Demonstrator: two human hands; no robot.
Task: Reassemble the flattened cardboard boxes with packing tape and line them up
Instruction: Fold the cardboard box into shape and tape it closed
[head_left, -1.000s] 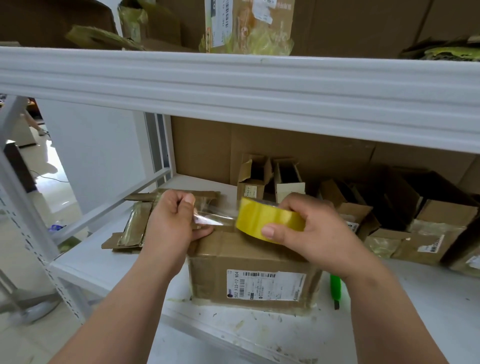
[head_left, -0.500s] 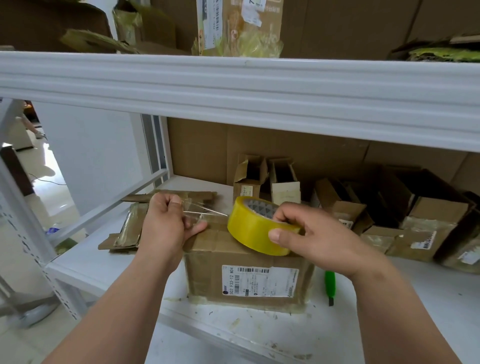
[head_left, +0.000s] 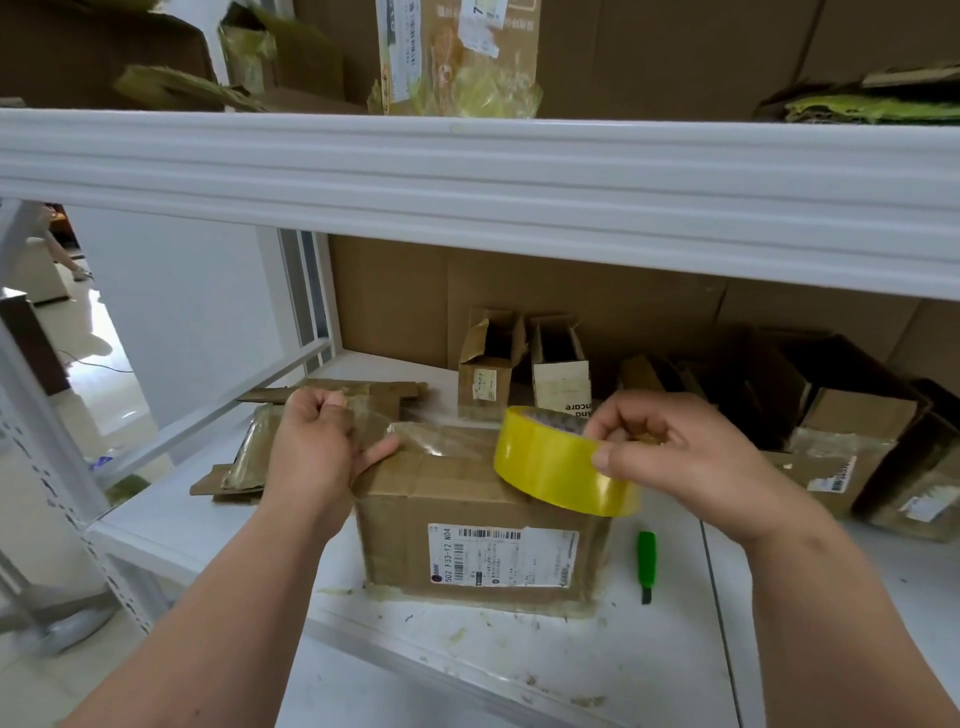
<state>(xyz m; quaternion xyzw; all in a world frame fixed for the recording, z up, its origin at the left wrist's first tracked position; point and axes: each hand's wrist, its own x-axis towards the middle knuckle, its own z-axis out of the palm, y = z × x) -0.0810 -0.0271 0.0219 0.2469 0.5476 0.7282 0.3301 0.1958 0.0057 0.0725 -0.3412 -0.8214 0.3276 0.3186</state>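
Observation:
A brown cardboard box (head_left: 447, 499) with a white barcode label stands on the white shelf (head_left: 519, 654) in front of me. My right hand (head_left: 691, 462) grips a yellow roll of packing tape (head_left: 556, 467) tilted on the box's top right. A clear strip of tape (head_left: 431, 439) runs from the roll leftward over the box top. My left hand (head_left: 317, 452) pinches the strip's free end at the box's upper left corner, thumb against the box edge.
Flattened cardboard pieces (head_left: 249, 457) lie left of the box. A green utility knife (head_left: 645, 564) lies on the shelf to its right. Two small open boxes (head_left: 524, 369) stand behind, several more at the right (head_left: 852, 447). The upper shelf beam (head_left: 519, 182) hangs overhead.
The tape roll has come down onto the box top and the strip now lies lower over it. My left hand has shifted down to the box's left corner.

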